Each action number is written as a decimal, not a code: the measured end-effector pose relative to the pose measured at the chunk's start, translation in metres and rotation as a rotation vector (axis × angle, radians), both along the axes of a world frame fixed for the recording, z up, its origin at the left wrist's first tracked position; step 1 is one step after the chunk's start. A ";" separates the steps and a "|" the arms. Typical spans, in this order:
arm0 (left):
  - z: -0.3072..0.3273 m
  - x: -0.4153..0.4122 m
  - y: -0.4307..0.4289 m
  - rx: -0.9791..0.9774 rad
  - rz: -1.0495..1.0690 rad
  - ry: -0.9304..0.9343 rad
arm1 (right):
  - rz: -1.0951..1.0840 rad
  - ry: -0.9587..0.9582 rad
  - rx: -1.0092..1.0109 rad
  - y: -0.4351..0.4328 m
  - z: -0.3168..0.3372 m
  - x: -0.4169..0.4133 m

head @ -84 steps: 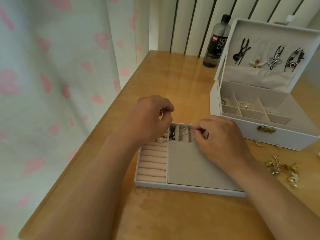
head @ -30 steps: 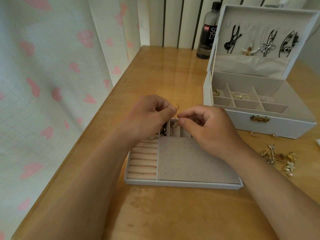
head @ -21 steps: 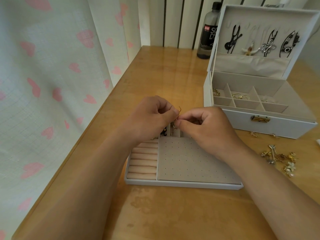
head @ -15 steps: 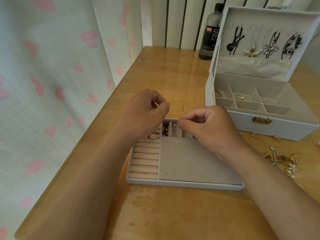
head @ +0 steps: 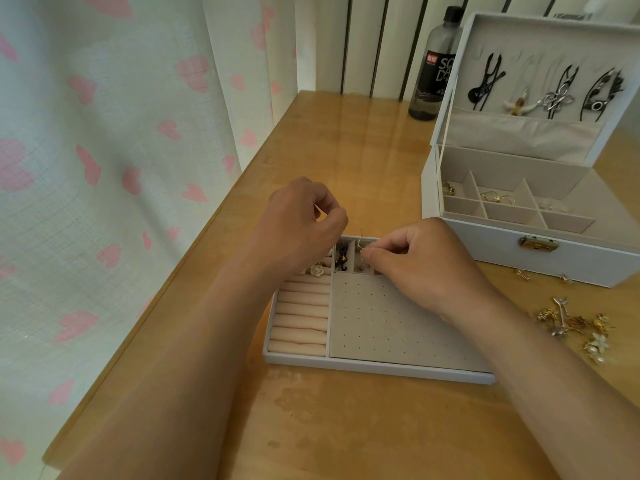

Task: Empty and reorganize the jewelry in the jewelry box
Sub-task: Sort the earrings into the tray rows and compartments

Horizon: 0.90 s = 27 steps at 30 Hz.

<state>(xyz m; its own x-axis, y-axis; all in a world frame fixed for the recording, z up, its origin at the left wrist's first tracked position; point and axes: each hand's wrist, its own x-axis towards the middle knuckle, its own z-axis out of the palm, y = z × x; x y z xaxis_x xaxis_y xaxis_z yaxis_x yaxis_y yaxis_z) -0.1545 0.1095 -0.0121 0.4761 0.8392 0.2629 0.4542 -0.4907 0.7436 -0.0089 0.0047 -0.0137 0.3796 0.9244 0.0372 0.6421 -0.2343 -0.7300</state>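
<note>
While over tray (head: pixel 377 367), right hand (head: pixel 422 265) pinches earring hook (head: pixel 361 241).

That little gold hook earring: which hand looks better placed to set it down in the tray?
The right hand, probably. Its grip already pinches the gold hook earring directly above the small compartments of the tray. The left hand is curled shut beside it, its contents hidden.

Single head view, close, angled forward-down over table (head: pixel 346 427).
</note>
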 end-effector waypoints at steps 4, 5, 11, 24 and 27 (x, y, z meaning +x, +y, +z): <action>0.002 0.000 -0.001 0.004 0.000 -0.003 | 0.030 -0.163 -0.091 -0.003 0.006 0.003; 0.002 -0.001 -0.001 0.002 -0.001 -0.002 | 0.023 -0.189 -0.081 -0.004 0.006 0.004; 0.001 -0.001 0.000 0.032 -0.015 0.037 | 0.075 -0.318 0.063 -0.006 0.003 -0.004; -0.005 -0.002 0.004 0.137 -0.043 0.079 | 0.080 -0.335 0.115 -0.007 0.001 -0.003; -0.005 -0.003 0.006 0.155 -0.081 0.082 | -0.020 -0.277 0.210 -0.008 0.008 0.001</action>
<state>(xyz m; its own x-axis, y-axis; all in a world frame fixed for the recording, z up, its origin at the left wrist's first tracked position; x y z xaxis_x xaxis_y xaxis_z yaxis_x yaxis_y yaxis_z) -0.1571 0.1153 -0.0173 0.5656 0.7496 0.3437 0.4645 -0.6339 0.6184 -0.0081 -0.0036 -0.0052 0.3468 0.8781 0.3297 0.8193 -0.1125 -0.5622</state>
